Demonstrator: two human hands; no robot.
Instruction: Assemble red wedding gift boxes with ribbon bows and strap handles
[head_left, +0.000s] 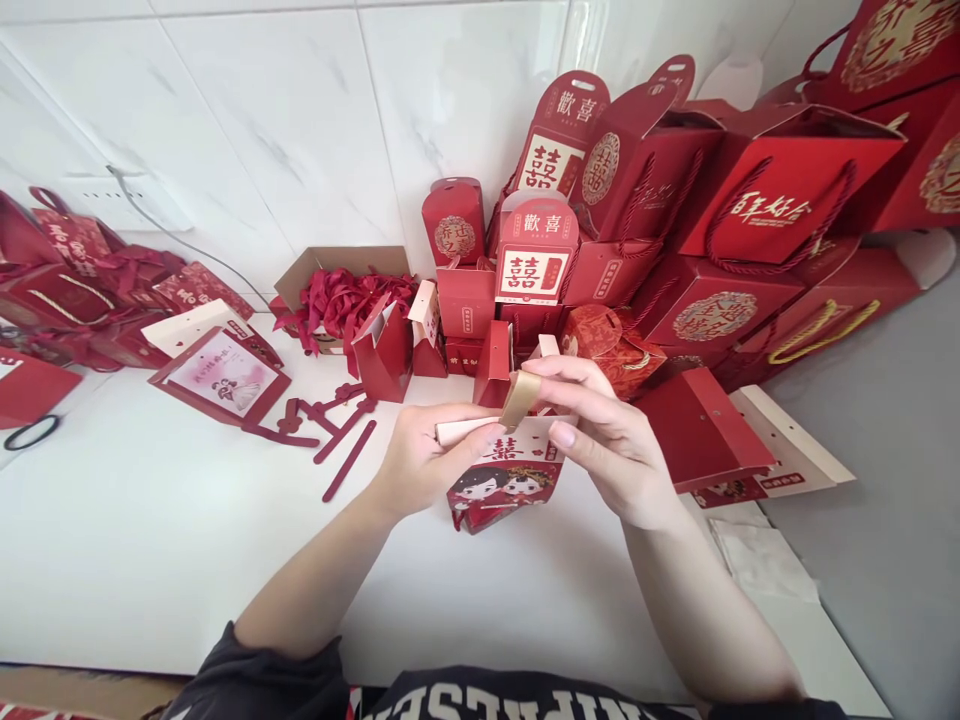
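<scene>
My left hand [424, 455] and my right hand [611, 440] hold a small red gift box [506, 480] with a cartoon couple printed on its front, just above the white table [150, 540]. Left fingers grip the box's pale top flap from the left. Right fingers pinch a short gold ribbon loop [521, 397] at the top of the box. Both hands are closed on the box.
Stacked red gift boxes and rope-handled bags [780, 215] fill the back right. A cardboard box of red ribbons [341, 295] stands behind, loose red strips [349, 455] lie left of my hands, flat red cartons [225, 375] and bags at far left, a flat carton [712, 430] at right.
</scene>
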